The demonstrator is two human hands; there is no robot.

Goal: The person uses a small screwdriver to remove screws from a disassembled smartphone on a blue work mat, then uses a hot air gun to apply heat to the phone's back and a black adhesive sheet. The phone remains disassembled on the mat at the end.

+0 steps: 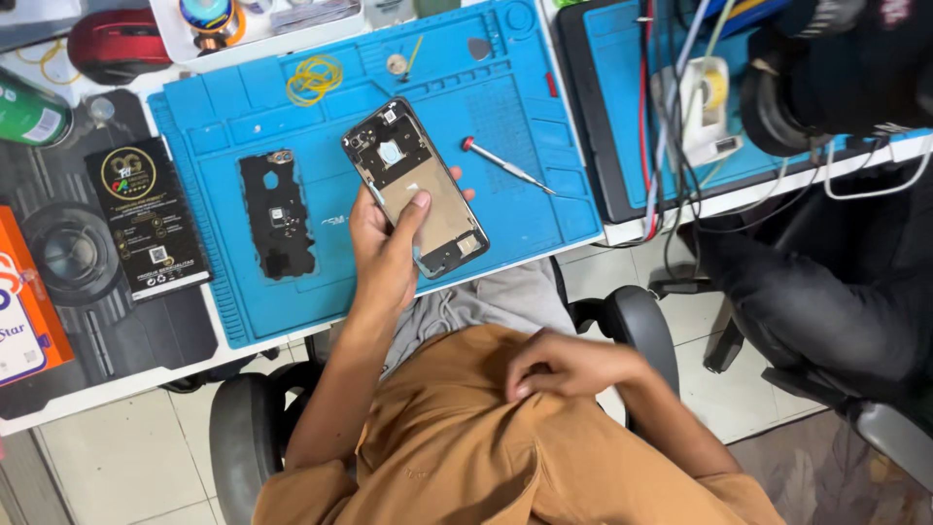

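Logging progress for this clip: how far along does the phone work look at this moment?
Done: the phone is opened, and its black back cover lies apart on the blue mat. In hand: the left hand holds the phone with its internals showing; the right hand rests on the orange shirt. Left: the screwdriver lies untouched on the mat, and the cover is still off.

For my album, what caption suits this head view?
Left hand holds an opened phone over a blue mat.

Bright, even overhead light (soft shadows), slight edge blur
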